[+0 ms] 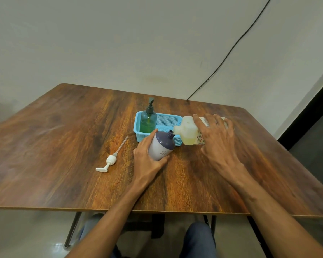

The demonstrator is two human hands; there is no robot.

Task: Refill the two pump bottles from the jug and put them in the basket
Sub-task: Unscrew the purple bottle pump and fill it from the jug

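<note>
Pouring from jug to bottle is judged to be the step in hand at mid-frame. Left of centre, a white pump head (108,162) is seen lying detached on the desk (63,136). The left grip (147,161) is wrapped round a purple-topped bottle (161,146), which is held tilted just in front of the blue basket (169,120). In the basket's left end a green pump bottle (147,121), pump fitted, is already stood. Further right, the jug (189,131) is tipped on its side, its spout set at the bottle's narrow open neck, and is clasped from above by the right grip (216,138). Spillage is judged the chief risk. The neck is small, and if the jug were tipped too far or the two mouths parted, liquid could be run onto the desk. The bottle could also be overfilled unnoticed.
</note>
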